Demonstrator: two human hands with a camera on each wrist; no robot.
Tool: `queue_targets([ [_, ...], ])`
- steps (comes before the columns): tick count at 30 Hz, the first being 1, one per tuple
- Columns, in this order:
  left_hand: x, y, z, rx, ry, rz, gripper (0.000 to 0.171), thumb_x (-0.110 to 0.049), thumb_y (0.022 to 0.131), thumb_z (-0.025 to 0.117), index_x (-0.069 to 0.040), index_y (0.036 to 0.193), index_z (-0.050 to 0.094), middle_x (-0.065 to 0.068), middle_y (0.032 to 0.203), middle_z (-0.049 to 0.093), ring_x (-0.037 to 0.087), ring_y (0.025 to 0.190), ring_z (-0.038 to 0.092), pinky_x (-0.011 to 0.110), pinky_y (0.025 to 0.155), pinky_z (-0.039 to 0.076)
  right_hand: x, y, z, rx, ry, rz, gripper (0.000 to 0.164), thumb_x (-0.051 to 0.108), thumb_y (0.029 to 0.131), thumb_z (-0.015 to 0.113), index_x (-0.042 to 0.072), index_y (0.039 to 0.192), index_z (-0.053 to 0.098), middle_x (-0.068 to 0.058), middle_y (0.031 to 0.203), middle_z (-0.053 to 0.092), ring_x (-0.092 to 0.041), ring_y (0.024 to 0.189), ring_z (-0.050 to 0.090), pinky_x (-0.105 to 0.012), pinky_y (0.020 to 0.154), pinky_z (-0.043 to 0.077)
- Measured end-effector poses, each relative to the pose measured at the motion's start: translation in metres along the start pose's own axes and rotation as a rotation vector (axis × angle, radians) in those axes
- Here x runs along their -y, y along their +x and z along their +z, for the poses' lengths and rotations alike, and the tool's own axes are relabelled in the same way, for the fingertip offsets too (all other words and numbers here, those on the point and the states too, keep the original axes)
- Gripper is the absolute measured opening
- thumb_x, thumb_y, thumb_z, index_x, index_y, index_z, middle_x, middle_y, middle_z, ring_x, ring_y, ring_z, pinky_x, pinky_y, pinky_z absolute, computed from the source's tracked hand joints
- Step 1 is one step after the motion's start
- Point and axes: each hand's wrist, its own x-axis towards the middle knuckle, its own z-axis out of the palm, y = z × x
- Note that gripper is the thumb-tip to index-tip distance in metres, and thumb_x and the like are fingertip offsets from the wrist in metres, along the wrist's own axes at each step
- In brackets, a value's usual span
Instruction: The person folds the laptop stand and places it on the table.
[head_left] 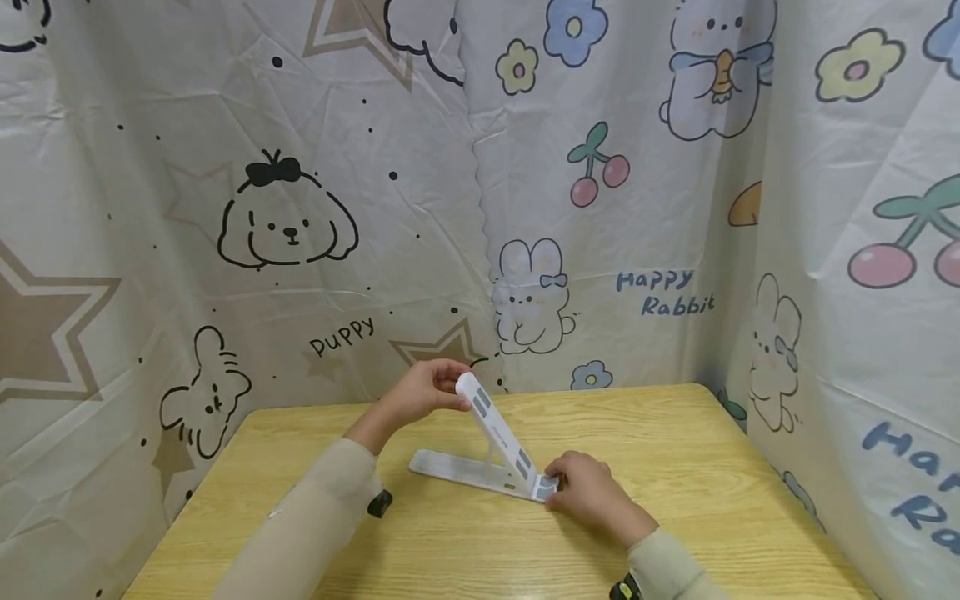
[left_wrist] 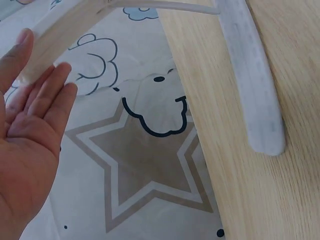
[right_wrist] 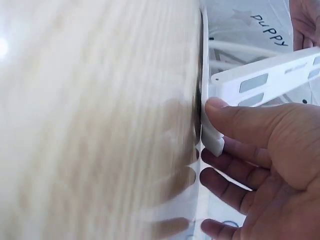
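Observation:
A white folding stand with grey pads is opened into a V on the table. Its flat base [head_left: 453,471] lies along the tabletop, and its raised arm [head_left: 501,437] slants up to the left. A thin strut [left_wrist: 167,6] links the two. My left hand [head_left: 420,393] pinches the arm's upper end, thumb on one side and fingers on the other in the left wrist view. At the low right end, my right hand [head_left: 592,490] grips the short front lip [right_wrist: 214,142] between thumb and fingers, close to the tabletop.
The stand is on a yellow wood-grain table [head_left: 637,425]. Behind and beside it hangs a white printed curtain [head_left: 420,250] with puppies, rabbits, stars and cherries. A dark wrist device [head_left: 380,503] sits by the left sleeve, another [head_left: 624,588] by the right.

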Motion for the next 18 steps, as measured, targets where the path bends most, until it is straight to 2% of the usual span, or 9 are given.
queue_targets([
  [3,-0.002,-0.003,0.004,-0.033,-0.003,-0.016,0.051,-0.004,0.082,0.086,-0.001,0.128,0.063,0.013,0.115,0.073,0.022,0.103,0.072,0.035,0.087,0.062,-0.008,0.005,-0.002,-0.001,0.024,-0.001,0.036,0.016,0.077,0.089,0.008,0.11,0.077,0.0,0.107,0.071,-0.016,0.097,0.06,-0.049,0.093,0.047],
  [8,-0.003,-0.011,0.012,-0.067,-0.002,-0.025,0.048,-0.005,0.082,0.086,-0.002,0.124,0.063,0.012,0.112,0.072,0.022,0.101,0.072,0.034,0.085,0.063,-0.021,0.011,-0.002,-0.002,0.05,-0.03,0.036,0.012,0.077,0.089,0.007,0.11,0.076,-0.001,0.109,0.071,-0.017,0.098,0.061,-0.045,0.093,0.053],
  [14,-0.006,-0.022,0.024,-0.126,0.019,0.007,0.047,-0.004,0.081,0.087,-0.001,0.12,0.062,0.014,0.108,0.073,0.022,0.097,0.072,0.034,0.082,0.063,-0.028,0.015,-0.003,-0.035,0.062,-0.058,0.037,0.009,0.076,0.089,0.007,0.111,0.076,-0.003,0.11,0.072,-0.018,0.098,0.063,-0.045,0.092,0.055],
  [18,-0.007,-0.028,0.03,-0.164,0.028,0.013,0.047,-0.005,0.08,0.088,0.0,0.119,0.062,0.013,0.106,0.073,0.021,0.095,0.072,0.034,0.08,0.063,-0.032,0.019,-0.003,-0.039,0.058,-0.046,0.039,0.009,0.075,0.089,0.009,0.112,0.077,-0.001,0.111,0.073,-0.017,0.098,0.063,-0.046,0.093,0.055],
])
